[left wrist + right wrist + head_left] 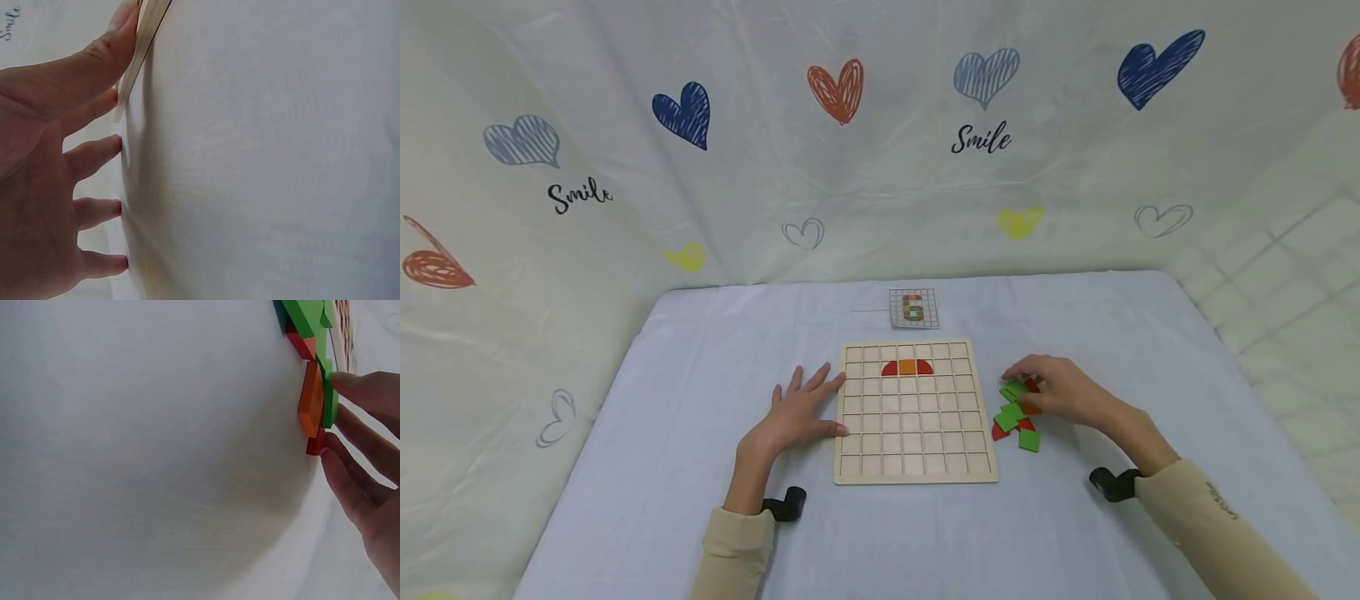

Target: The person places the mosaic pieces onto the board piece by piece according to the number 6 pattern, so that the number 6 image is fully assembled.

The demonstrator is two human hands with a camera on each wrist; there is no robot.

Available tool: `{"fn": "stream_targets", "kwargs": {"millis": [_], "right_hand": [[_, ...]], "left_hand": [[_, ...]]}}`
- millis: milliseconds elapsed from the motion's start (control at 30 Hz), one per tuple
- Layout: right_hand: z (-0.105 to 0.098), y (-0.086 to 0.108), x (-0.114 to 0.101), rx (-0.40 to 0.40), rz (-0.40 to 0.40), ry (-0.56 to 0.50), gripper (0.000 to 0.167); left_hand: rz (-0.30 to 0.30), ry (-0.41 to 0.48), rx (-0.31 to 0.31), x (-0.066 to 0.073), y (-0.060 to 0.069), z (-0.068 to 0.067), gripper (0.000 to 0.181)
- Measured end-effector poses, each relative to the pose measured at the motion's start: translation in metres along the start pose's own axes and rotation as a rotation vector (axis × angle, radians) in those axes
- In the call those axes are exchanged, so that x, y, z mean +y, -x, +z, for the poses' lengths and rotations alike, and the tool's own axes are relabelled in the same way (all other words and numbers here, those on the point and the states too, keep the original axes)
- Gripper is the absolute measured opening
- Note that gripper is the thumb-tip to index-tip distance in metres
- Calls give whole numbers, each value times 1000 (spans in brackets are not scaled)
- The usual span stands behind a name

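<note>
A wooden grid board [900,425] lies on the cloth, with an orange square tile [907,367] between two red rounded tiles [924,367] in one of its upper rows. My left hand [797,414] is spread at the board's left side; its thumb and index finger touch the edge, which the left wrist view also shows. Right of the board, my right hand [1060,389] pinches a green square tile [330,394] in a loose pile. Against that tile leans an orange tile [310,400], and a red tile [316,442] lies by a fingertip. The hand partly hides the pile.
A small card [913,309] printed with a coloured figure on a grid lies behind the board. Nearer in the pile are green tiles [1029,440] and a red tile [999,432]. A white cloth [737,333] covers the table, and a patterned sheet [895,167] hangs behind.
</note>
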State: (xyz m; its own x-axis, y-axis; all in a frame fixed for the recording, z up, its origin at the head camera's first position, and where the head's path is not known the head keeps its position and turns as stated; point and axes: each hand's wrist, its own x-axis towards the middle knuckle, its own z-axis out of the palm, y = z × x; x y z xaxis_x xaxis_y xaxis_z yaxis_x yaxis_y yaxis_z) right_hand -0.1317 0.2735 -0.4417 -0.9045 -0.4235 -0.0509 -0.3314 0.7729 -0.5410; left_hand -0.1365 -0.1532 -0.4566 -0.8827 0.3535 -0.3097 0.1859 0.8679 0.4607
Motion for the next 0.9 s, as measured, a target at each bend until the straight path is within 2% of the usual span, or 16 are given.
{"fn": "stream_targets", "kwargs": {"millis": [233, 567, 900], "right_hand": [[6, -4, 4, 54, -37, 44, 24], [11, -7, 2, 98, -8, 40, 22], [10, -9, 1, 98, -16, 27, 22]], "left_hand": [[0, 4, 0, 2, 1, -1, 89], [-4, 10, 3, 2, 0, 0, 90], [-4, 15, 5, 2, 1, -1, 89]]}}
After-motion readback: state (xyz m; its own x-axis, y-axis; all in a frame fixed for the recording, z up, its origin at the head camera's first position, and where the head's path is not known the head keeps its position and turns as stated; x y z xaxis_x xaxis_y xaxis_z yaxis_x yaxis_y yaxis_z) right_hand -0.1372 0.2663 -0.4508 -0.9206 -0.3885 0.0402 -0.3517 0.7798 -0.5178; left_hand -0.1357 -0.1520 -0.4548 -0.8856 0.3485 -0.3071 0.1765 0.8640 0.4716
